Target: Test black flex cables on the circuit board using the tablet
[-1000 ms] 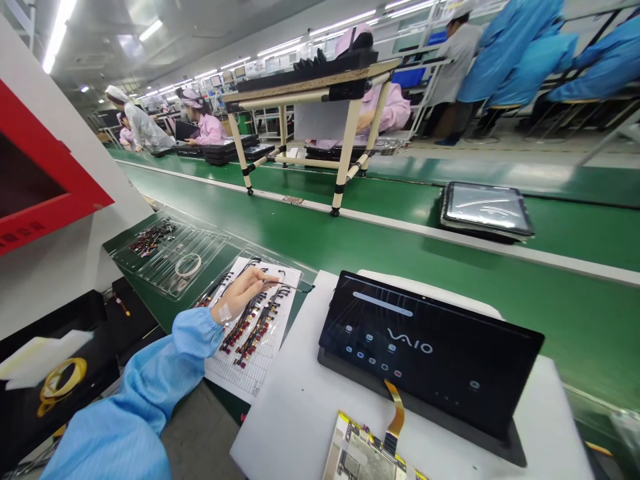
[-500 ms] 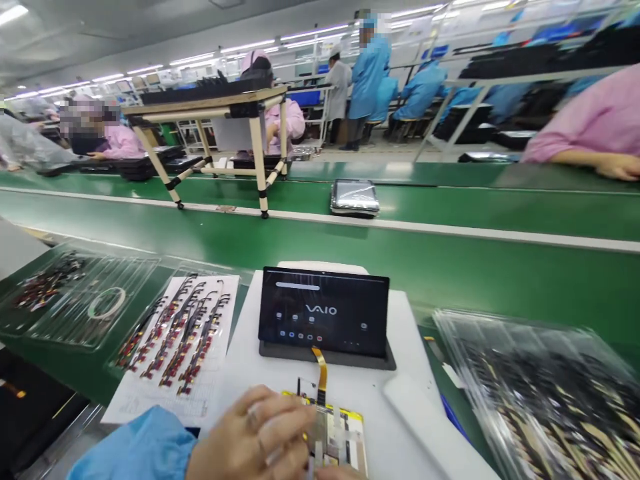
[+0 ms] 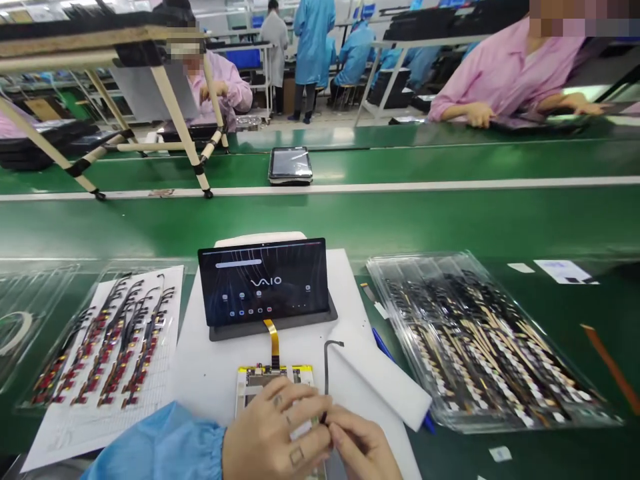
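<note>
My left hand, in a blue sleeve, reaches over an opened device board with yellow tape along its top edge. Its fingers are closed and meet the fingertips of my right hand at the board's right side. Between them is a thin black cable, its hooked end standing up above my fingers. The lower part of the cable is hidden. An orange flex ribbon joins the board to a lit screen showing VAIO, propped upright behind.
A white foam block lies to the right over a blue pen. Cable assemblies lie in rows on paper at left; a clear tray of parts stands right. A rack and stacked tablets are farther back.
The view has turned right and levelled. My right hand has come into view beside my left, and the black cable now stands up from my fingers.
</note>
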Demonstrator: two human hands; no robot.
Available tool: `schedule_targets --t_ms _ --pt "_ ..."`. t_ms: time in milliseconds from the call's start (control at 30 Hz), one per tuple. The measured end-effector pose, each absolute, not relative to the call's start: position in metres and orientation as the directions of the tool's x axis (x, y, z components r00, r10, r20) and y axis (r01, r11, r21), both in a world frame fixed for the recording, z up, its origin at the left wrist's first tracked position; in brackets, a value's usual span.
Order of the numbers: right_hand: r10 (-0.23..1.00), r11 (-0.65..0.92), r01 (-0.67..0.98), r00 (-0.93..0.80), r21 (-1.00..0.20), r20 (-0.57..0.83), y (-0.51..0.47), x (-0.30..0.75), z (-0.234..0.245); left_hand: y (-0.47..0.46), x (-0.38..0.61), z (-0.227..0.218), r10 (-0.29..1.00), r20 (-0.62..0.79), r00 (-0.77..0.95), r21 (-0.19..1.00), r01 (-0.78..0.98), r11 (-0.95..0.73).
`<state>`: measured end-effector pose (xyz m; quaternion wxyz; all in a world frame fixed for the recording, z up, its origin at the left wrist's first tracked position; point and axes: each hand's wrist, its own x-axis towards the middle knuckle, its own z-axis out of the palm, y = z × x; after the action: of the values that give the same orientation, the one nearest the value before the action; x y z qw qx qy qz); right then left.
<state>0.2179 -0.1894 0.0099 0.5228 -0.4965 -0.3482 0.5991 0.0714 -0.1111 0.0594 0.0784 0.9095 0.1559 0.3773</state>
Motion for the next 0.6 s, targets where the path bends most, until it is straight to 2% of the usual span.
schedule_targets --t_ms 100,167,233,300,400,500,600 --pt "0.960 -0.223 -0.262 0.107 -0.939 -0.258 -0.185 0.224 0.010 -0.105 0.065 0.055 0.433 0.592 0.680 0.448 0.170 -0.878" --pt "0.956 -0.219 -0.158 0.164 -0.963 -0.244 -0.182 0.228 0.011 -0.097 0.059 0.049 0.474 0.529 0.704 0.545 0.146 -0.826" --pt "0.959 -0.158 0.029 0.243 -0.987 -0.146 -0.180 0.231 0.012 -0.089 0.053 0.041 0.510 0.448 0.734 0.632 0.144 -0.761" --pt "0.947 -0.050 0.252 0.319 -0.966 0.034 -0.178 0.230 0.011 -0.081 0.049 0.033 0.514 0.392 0.763 0.666 0.150 -0.730" --pt "0.907 0.066 0.490 0.333 -0.869 0.257 -0.174 0.221 0.010 -0.076 0.045 0.022 0.421 0.411 0.809 0.565 0.136 -0.813" --pt "0.900 0.082 0.577 0.307 -0.813 0.309 -0.168 0.210 0.010 -0.076 0.045 0.020 0.295 0.429 0.854 0.422 0.100 -0.901" --pt "0.890 0.065 0.607 0.324 -0.792 0.322 -0.164 0.202 0.010 -0.077 0.046 0.023 0.247 0.391 0.886 0.339 0.111 -0.934"
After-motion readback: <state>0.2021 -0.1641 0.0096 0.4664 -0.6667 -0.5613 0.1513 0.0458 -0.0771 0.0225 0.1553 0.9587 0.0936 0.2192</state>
